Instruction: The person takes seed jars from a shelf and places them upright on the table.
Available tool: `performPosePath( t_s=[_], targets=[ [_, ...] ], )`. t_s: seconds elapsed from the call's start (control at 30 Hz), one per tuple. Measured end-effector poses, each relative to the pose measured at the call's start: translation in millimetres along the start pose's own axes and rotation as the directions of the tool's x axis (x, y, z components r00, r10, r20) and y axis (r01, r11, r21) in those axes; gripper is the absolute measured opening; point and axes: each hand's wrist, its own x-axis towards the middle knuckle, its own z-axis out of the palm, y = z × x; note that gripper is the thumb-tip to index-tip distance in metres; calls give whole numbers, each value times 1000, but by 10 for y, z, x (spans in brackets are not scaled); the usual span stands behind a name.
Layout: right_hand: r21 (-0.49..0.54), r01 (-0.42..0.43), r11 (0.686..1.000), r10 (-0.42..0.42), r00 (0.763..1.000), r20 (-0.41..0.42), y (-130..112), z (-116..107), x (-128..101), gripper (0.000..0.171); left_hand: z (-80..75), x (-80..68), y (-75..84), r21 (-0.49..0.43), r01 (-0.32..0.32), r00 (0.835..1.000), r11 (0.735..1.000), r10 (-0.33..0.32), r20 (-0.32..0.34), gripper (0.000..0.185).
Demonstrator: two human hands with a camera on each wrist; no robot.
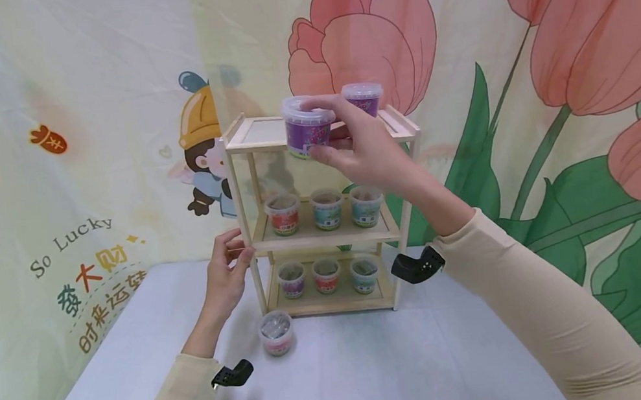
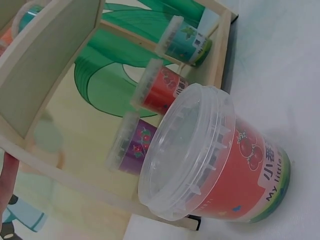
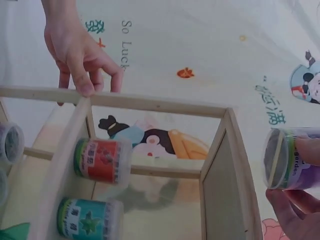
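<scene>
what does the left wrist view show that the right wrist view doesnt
Only the left wrist view shows the red tub standing on the white table, close to the lens. Only the right wrist view shows the right hand gripping the purple tub and the left hand on the rack's post. Both show the wooden rack with tubs on its shelves.

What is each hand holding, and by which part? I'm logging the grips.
The right hand grips the purple-labelled clear plastic tub round its lid and side. The left hand holds the wooden shelf's front post.

Nine tubs (image 1: 307, 126), one wooden rack (image 1: 330, 233)
</scene>
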Motion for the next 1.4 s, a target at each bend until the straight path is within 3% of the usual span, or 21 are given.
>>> performPosePath(
  t_s=[0.2,0.37,0.63,1.0,1.33,1.4],
  targets=[
    [-29,67,997,-66,998,23,75,65,-316,62,-4,3,14,0,10,1000,1000,-10,13,48],
    [-13,63,998,-63,997,37,160,179,-517,61,-15,-6,30,-5,16,1000,1000,-16,8,45],
    [53,-29,998,28,999,16,349,514,-838,62,19,14,21,-72,14,1000,997,-14,-6,38],
    [102,-119,988,117,993,20,654,1099,-1286,59,-7,-7,31,-54,21,1000,998,-22,-15,39],
    [80,-272,959,270,962,37,906,1615,-1700,61,15,9,42,-54,40,999,998,-41,-16,38],
    [74,-290,954,287,957,43,961,1704,-1760,62,16,-18,139,-54,47,999,997,-48,-15,39]
  ],
)
